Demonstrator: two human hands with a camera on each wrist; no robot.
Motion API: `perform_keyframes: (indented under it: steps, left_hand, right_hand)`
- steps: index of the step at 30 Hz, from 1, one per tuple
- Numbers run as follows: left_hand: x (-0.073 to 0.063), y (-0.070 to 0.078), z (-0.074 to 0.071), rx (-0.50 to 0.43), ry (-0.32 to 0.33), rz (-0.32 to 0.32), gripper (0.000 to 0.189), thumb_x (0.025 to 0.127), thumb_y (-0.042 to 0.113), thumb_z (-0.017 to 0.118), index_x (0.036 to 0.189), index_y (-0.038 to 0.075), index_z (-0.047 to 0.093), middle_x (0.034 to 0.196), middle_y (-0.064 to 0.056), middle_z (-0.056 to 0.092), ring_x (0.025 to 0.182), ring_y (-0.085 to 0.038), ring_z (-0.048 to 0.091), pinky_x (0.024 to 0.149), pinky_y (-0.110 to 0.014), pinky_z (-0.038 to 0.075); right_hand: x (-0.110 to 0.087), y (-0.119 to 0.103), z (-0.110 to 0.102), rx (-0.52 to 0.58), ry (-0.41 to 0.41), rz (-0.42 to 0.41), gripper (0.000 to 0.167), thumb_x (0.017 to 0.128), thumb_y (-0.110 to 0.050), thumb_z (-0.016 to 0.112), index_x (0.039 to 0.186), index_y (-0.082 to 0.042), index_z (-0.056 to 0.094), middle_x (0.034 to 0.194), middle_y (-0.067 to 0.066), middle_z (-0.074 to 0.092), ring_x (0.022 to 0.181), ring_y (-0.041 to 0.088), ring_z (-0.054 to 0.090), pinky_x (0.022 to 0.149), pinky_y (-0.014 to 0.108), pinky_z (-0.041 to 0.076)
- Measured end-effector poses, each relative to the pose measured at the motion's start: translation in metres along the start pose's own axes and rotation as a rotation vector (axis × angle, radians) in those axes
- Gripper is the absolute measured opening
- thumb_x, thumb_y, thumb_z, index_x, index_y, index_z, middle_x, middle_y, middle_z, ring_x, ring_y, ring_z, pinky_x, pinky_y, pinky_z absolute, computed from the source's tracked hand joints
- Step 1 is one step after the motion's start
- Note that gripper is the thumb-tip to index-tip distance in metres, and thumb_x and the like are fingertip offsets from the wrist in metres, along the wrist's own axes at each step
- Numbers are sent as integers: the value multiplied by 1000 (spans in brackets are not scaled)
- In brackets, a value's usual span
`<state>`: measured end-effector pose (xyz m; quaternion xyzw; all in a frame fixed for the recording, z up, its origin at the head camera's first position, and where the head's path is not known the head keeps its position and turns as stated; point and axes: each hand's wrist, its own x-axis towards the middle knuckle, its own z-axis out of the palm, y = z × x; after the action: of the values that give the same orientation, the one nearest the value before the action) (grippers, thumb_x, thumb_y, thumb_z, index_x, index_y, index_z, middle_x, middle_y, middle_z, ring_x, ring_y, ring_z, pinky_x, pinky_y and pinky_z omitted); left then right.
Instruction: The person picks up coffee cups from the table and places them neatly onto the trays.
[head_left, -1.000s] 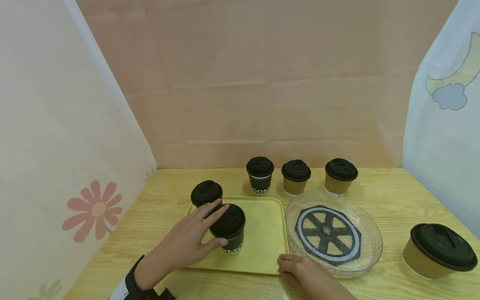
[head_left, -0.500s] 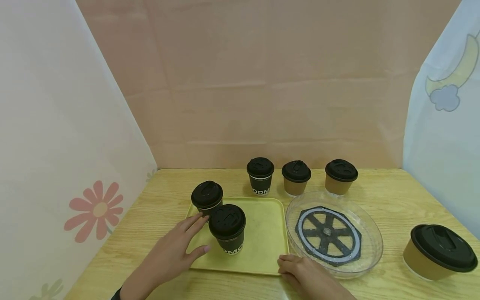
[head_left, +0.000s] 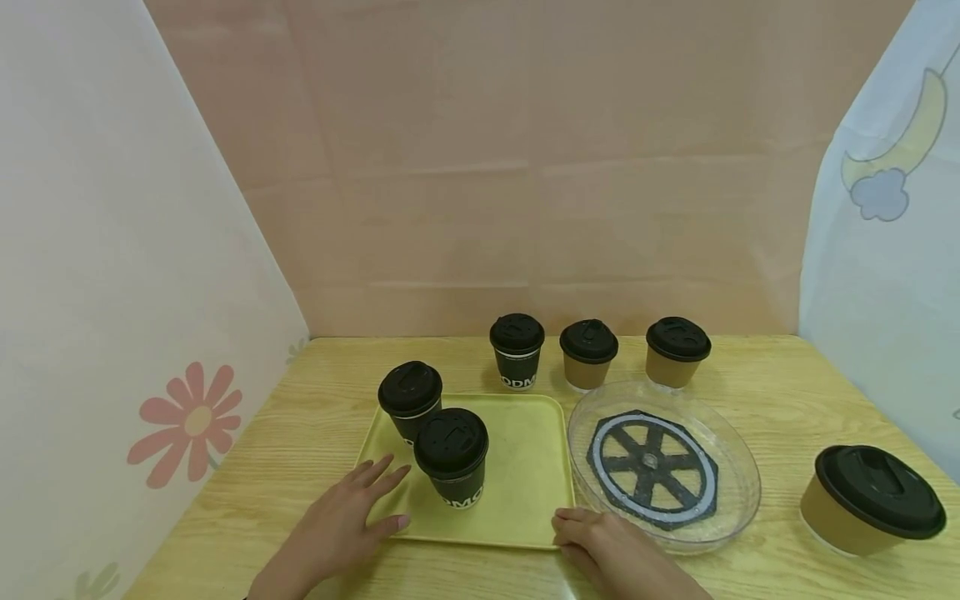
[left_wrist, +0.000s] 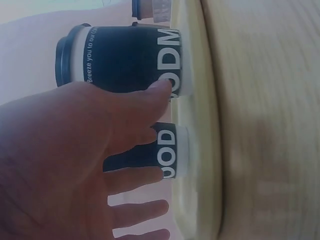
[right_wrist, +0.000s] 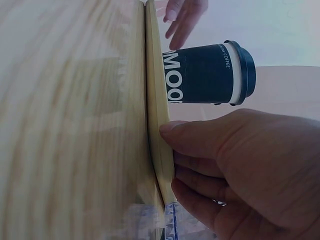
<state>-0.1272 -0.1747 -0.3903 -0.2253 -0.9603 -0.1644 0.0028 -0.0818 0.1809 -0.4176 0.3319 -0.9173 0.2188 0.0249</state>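
Two black lidded paper coffee cups stand upright on the yellow tray (head_left: 525,467): the front coffee cup (head_left: 452,450) near its middle, the rear coffee cup (head_left: 410,398) at its back left. Over the tray's front left corner my left hand (head_left: 337,517) is spread, holding nothing. In the left wrist view its thumb overlaps the front cup (left_wrist: 125,57). My right hand (head_left: 611,546) grips the tray's front right corner; the right wrist view shows the thumb on the tray rim (right_wrist: 157,110) and the other fingers bent beside it.
Behind the tray stand a black coffee cup (head_left: 517,354) and two brown lidded cups (head_left: 587,371), (head_left: 672,367). A clear round dish (head_left: 738,500) with a dark wheel pattern is right of the tray. A wide brown bowl with black lid (head_left: 847,517) stands far right.
My left hand has let go of the front coffee cup and drawn back left and toward me. My right hand stays at the tray corner; the cups have not moved.
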Motion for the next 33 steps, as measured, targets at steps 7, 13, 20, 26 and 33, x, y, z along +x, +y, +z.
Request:
perform_keyframes:
  steps: [7,13,20,26,33]
  left_hand:
    - [-2,-6,5,-47,-52,-9,60,84,48,70,135,19,59,144,-16,52,129,-46,49,98,-66,43]
    - [-2,-7,9,-56,-49,-17,55,84,48,71,129,18,64,136,-16,59,124,-40,56,96,-62,47]
    - [-3,-7,13,-46,-15,-33,55,82,46,72,128,16,64,132,-14,62,122,-38,58,97,-58,47]
    - [-2,-6,16,-50,-4,-40,56,82,46,73,128,16,64,131,-13,63,121,-37,58,98,-57,48]
    - [-3,-9,16,-50,6,-11,54,83,48,71,123,12,67,131,-14,63,120,-38,58,96,-57,49]
  right_hand:
    - [-1,0,0,14,-12,19,9,92,-19,66,95,-25,71,114,7,72,108,24,69,82,35,59]
    - [1,-1,-1,12,-7,4,9,92,-17,65,95,-24,69,113,4,73,107,22,69,81,35,59]
    - [2,-1,-1,17,-6,-8,8,93,-18,64,94,-25,68,112,2,72,107,20,69,81,34,59]
    - [-1,-1,-1,-18,21,-1,8,92,-18,66,95,-24,70,113,6,73,106,21,69,81,35,59]
    - [-1,-2,-2,1,-4,30,9,93,-20,64,98,-24,71,115,7,72,107,23,69,83,37,59]
